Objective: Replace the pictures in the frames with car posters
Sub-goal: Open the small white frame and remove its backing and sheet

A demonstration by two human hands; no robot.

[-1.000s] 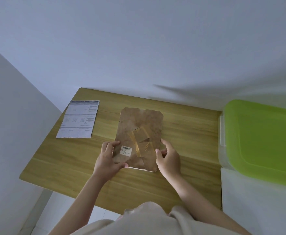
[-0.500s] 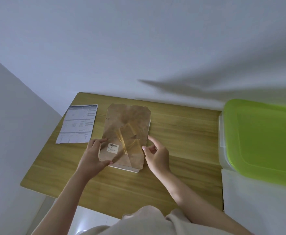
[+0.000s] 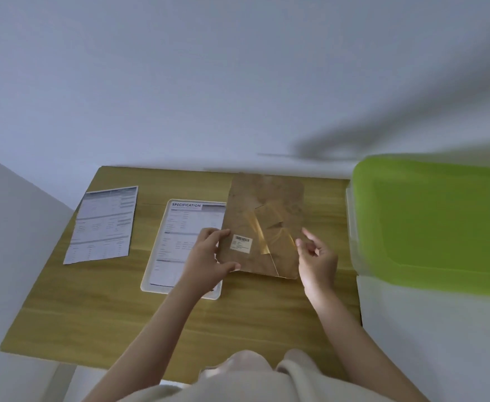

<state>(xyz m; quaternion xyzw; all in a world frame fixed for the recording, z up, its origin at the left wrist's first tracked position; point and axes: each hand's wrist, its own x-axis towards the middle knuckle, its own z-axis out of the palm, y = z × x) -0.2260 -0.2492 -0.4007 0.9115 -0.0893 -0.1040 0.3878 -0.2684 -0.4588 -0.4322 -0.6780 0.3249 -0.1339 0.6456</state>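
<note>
Wooden table [image 3: 93, 309] stood against pale walls; left hand [image 3: 206, 264] pinched the brown cardboard frame backing [image 3: 264, 227] at centre, right hand [image 3: 317, 262] loosely spread beside it, white frame [image 3: 156, 274] left of it, green-lidded plastic box [image 3: 435, 221] at right.

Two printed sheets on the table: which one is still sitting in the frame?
The SPECIFICATION sheet beside the left hand, bordered by the white frame. The other sheet lies loose near the table's left edge.

The brown backing board [image 3: 264, 224] covers the right side of the white frame [image 3: 180, 291] and part of its "SPECIFICATION" sheet [image 3: 180, 227]. The small print is too tiny to read. The blurry green-lidded box [image 3: 435, 221] by the bench's right edge is cut off.
</note>
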